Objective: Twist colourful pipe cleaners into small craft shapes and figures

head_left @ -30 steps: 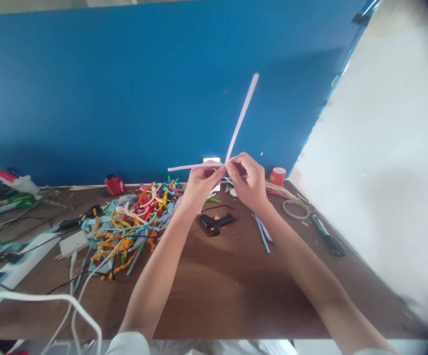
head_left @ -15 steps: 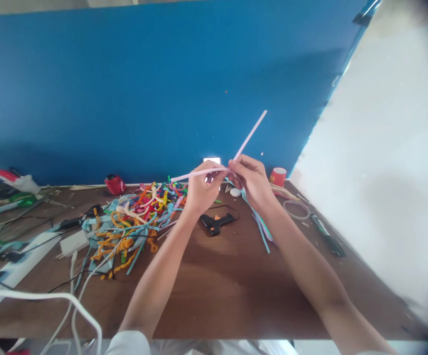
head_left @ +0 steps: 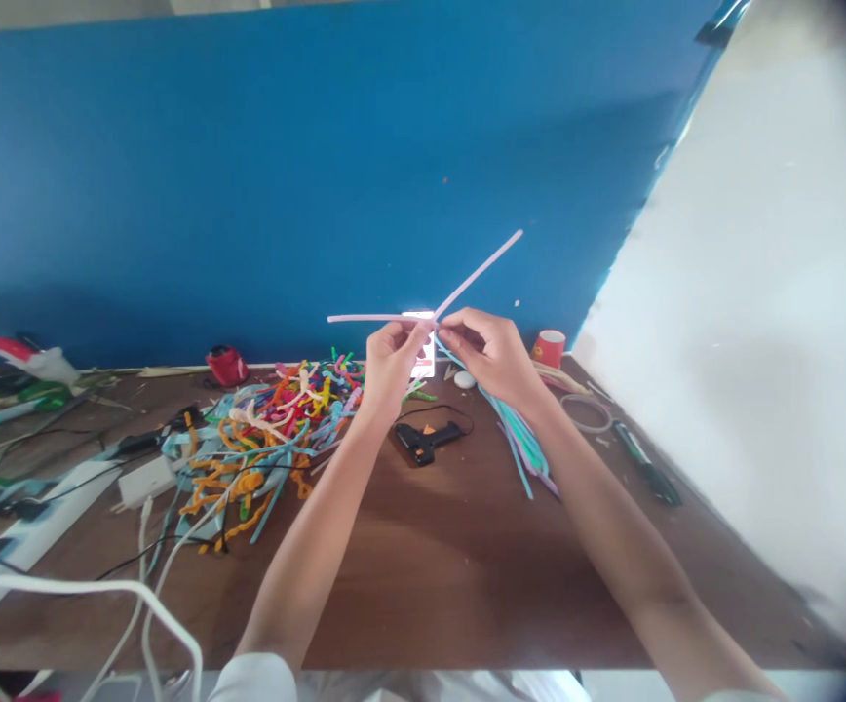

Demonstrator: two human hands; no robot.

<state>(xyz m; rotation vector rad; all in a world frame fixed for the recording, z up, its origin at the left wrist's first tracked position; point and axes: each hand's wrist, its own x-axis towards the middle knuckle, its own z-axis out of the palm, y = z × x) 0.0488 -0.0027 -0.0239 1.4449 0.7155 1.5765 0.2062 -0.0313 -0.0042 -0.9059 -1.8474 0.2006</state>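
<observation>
A pale pink pipe cleaner is held up in front of the blue wall, bent so that one arm points left and the other slants up to the right. My left hand pinches it close to the bend between thumb and fingers. From the other side, my right hand is closed with its fingertips at the same bend; its grip is partly hidden. Behind the hands stands a lit phone screen, partly covered by my left hand.
A heap of colourful pipe cleaners lies to the left. A black glue gun rests mid-table, with a bundle of blue and lilac pipe cleaners right of it. Further out are a red tape roll, a marker and a power strip.
Both hands have shifted slightly left. The pipe cleaner's left arm has risen to nearly level, and its right arm now leans further over to the right.
</observation>
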